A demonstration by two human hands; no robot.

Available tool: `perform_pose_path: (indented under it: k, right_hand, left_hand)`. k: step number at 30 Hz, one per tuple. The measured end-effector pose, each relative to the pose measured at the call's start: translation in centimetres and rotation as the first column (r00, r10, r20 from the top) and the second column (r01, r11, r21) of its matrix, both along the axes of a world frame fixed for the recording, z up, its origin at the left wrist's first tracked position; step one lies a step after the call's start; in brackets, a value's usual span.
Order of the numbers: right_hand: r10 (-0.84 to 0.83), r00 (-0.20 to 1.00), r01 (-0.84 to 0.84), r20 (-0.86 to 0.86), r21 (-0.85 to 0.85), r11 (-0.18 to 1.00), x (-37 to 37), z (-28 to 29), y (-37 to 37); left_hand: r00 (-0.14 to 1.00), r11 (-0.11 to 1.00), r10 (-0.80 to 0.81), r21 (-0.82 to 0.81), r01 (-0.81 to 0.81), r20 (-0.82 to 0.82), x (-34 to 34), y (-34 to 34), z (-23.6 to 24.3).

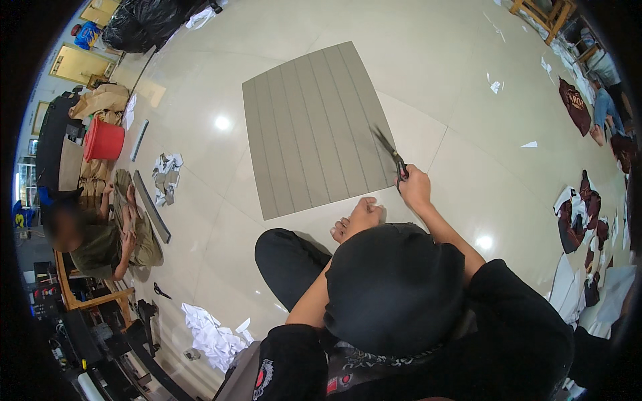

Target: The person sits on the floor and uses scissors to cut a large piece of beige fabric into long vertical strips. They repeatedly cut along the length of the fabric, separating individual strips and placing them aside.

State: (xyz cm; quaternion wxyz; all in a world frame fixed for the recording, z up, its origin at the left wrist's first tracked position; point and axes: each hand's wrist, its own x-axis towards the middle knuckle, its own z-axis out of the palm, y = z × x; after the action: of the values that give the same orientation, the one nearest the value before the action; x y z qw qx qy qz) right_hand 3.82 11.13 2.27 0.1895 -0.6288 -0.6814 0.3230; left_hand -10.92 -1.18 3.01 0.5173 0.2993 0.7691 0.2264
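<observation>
A large grey-brown sheet [311,134] marked with parallel dark lines lies flat on the floor in front of me. My right hand [416,187] grips black scissors [397,159] by the handles at the sheet's near right corner. Their blades point away from me and reach over its right edge; whether they are cutting into it, I cannot tell. Just off the sheet's near edge, my left hand [364,214] rests low with its fingers curled and nothing visible in them. Part of it is hidden behind a black cap [394,287].
Paper scraps [166,177] and a long grey bar [152,207] lie left, beside a seated person [100,234] and a red bucket [103,139]. White crumpled material [212,337] is at lower left. Dark red and white pieces [578,210] lie right. Black bags [144,25] stand far left.
</observation>
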Motion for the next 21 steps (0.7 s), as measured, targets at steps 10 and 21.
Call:
perform_pose_path:
  k: [10, 21]
  right_hand:
    - [-0.365, 0.778, 0.131, -0.512, -0.435, 0.891, 0.9, -1.0, 1.5]
    - [-0.333, 0.879, 0.166, -0.342, -0.436, 0.885, 3.4, 0.3, -0.5]
  left_hand:
    - [0.294, 0.666, 0.595, -0.254, -0.701, 0.748, 3.4, 4.2, -3.9]
    - [0.405, 0.638, 0.661, -0.189, -0.746, 0.632, 3.5, 5.0, -4.1]
